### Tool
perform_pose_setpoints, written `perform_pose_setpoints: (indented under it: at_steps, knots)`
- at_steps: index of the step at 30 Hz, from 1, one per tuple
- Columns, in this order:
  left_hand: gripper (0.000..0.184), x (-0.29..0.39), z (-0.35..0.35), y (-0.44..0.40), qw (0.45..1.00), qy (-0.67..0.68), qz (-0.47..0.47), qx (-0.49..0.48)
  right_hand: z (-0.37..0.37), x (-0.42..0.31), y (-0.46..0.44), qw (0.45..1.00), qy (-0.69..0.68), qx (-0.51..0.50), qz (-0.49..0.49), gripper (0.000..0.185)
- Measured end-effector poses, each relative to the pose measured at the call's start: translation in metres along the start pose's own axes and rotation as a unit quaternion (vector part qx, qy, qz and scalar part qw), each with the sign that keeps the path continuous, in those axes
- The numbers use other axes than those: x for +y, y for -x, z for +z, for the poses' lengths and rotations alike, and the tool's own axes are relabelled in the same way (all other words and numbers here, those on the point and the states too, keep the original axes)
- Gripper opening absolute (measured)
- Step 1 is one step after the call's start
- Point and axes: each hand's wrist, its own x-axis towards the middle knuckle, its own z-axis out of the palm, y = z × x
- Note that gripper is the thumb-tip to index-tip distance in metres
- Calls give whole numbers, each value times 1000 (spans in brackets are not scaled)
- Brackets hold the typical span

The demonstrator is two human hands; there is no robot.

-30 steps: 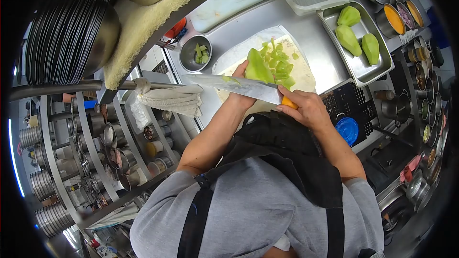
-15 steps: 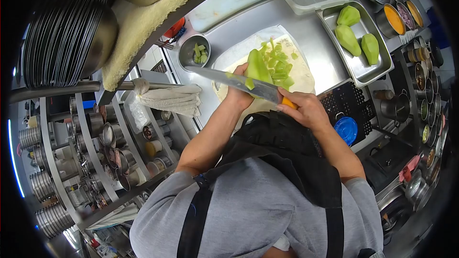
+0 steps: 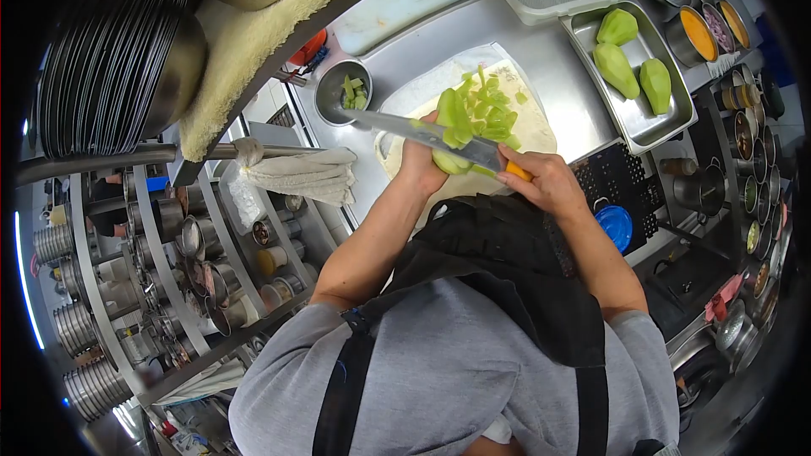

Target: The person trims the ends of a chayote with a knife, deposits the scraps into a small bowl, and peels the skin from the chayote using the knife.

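My right hand (image 3: 547, 182) is closed round the orange handle (image 3: 519, 171) of a large knife (image 3: 477, 150). The wide blade points left and lies across a pale green peeled chayote (image 3: 449, 162). Part of the chayote shows on my side of the blade, and cut green pieces (image 3: 454, 118) stand against its far side. My left hand (image 3: 422, 169) grips the chayote from the left; the blade partly hides its fingers. Chopped chayote (image 3: 494, 118) lies heaped on the cream cutting board (image 3: 534, 131) beyond the knife.
A steel bowl (image 3: 323, 93) with green pieces stands at left. Several peeled chayotes (image 3: 615, 70) lie in a steel tray (image 3: 629, 128) at right, near a clear plastic basket (image 3: 549, 0). A white slab (image 3: 405, 4) lies behind; a cloth (image 3: 304, 176) hangs from a rail.
The blade has shifted slightly right and now lies across the chayote, with cut pieces leaning on its far side. My right hand has moved a little right with the knife.
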Motion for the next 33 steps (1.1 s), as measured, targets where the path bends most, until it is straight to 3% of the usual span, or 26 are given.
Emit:
perform_pose_setpoints:
  at_steps: [2,5,8,12,14,30,33]
  knots:
    - [41,1,0,1,998,-22,-15,57,0,10,2,999,-21,5,30,39]
    - [42,-2,5,8,998,-45,-16,43,-4,9,2,996,-45,29,75,39]
    - [43,-5,5,7,996,-57,-20,67,-3,-5,5,997,-63,22,38,39]
    - [43,-1,2,5,999,-25,-33,-2,-3,-20,-3,998,-54,-3,18,40]
    - [43,0,0,5,999,-32,-35,18,-1,-17,-4,998,-58,-12,12,42]
    - [43,-3,-10,13,996,-72,-26,56,4,17,12,999,-42,7,16,40]
    - [46,-1,-10,16,996,-69,-38,43,-2,19,15,997,-48,1,62,39]
